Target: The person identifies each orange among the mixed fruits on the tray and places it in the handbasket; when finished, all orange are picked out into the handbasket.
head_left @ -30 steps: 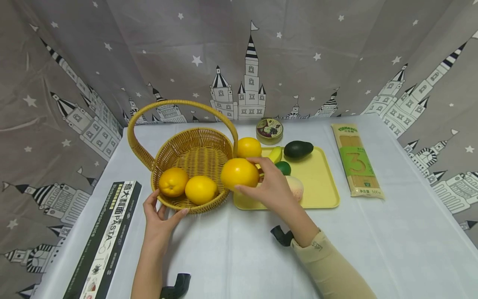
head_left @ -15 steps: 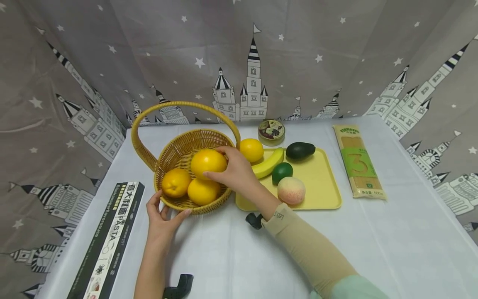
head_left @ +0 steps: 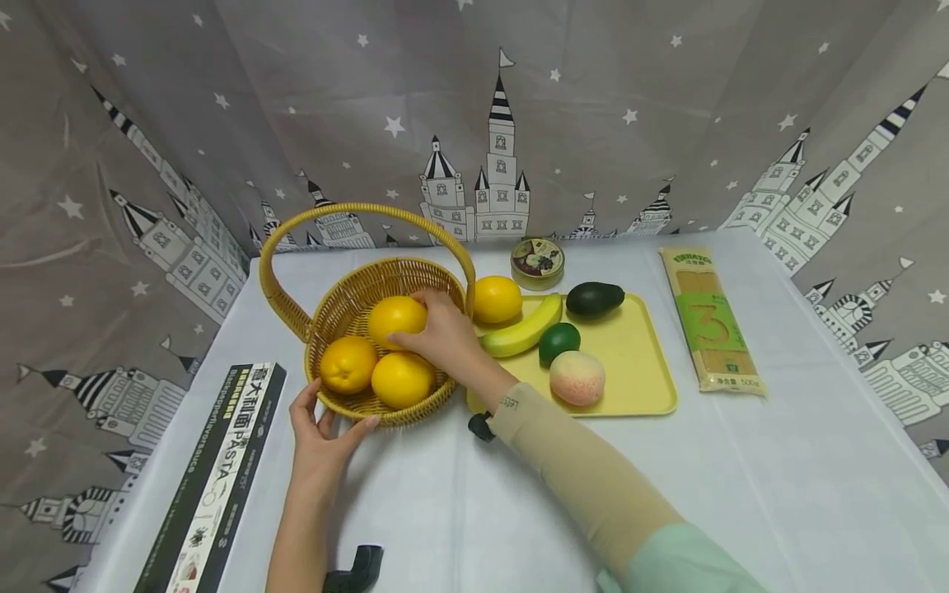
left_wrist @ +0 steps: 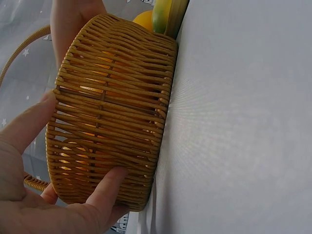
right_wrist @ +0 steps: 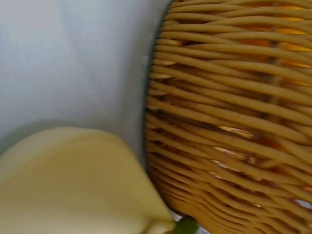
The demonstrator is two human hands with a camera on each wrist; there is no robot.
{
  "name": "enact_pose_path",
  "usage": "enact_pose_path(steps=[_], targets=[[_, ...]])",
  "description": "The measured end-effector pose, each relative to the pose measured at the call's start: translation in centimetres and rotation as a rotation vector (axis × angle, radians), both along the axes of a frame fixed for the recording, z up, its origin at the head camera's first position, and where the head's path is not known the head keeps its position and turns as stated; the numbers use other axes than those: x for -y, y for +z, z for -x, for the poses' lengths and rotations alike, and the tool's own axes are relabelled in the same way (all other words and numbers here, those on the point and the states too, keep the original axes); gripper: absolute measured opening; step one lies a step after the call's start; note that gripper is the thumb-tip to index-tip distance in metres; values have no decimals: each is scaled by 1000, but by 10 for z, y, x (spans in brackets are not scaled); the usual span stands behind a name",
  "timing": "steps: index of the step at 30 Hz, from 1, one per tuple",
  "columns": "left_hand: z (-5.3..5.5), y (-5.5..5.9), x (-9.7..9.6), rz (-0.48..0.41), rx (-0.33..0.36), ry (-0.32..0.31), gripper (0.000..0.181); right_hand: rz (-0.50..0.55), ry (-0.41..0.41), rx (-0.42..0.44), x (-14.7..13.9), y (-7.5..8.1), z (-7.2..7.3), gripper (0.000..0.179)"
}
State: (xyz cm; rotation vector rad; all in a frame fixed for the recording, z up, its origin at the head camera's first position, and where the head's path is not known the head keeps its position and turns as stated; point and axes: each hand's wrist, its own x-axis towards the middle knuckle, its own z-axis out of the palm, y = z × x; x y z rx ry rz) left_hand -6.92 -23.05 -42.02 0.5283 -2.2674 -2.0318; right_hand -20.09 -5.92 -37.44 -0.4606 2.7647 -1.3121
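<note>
My right hand (head_left: 448, 333) grips an orange (head_left: 396, 321) down inside the wicker basket (head_left: 381, 276), its thumb at the fruit's near side. Two more oranges lie in the basket's near part, one at the left (head_left: 348, 364) and one just in front of the held orange (head_left: 404, 380). With thumb and fingers spread, my left hand (head_left: 322, 449) holds the basket at its near-left rim. In the left wrist view, the thumb is at the rim and a fingertip (left_wrist: 114, 176) presses the woven outer wall. The right wrist view shows the basket's side; the right hand is hidden there.
Right of the basket is a yellow tray (head_left: 633, 362) with a banana (head_left: 526, 329), a small green fruit (head_left: 559, 343), a peach (head_left: 577, 378) and an avocado (head_left: 596, 299). Another orange (head_left: 497, 299), a round tin (head_left: 537, 262), a noodle pack (head_left: 708, 321) and a pasta box (head_left: 211, 469) stand around.
My right hand has carried the orange left from above the tray's edge into the basket and lowered it behind the other two. The left hand stays at the rim.
</note>
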Motion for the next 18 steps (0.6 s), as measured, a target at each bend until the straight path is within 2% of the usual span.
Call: enact_pose_path(steps=[9, 13, 18], targets=[[-1, 0, 0, 1, 1, 8, 96, -73, 8, 52, 11, -8, 8, 71], [-1, -1, -1, 12, 10, 7, 96, -87, 10, 91, 12, -10, 9, 75], [-1, -1, -1, 14, 11, -2, 96, -132, 30, 98, 13, -12, 11, 78]])
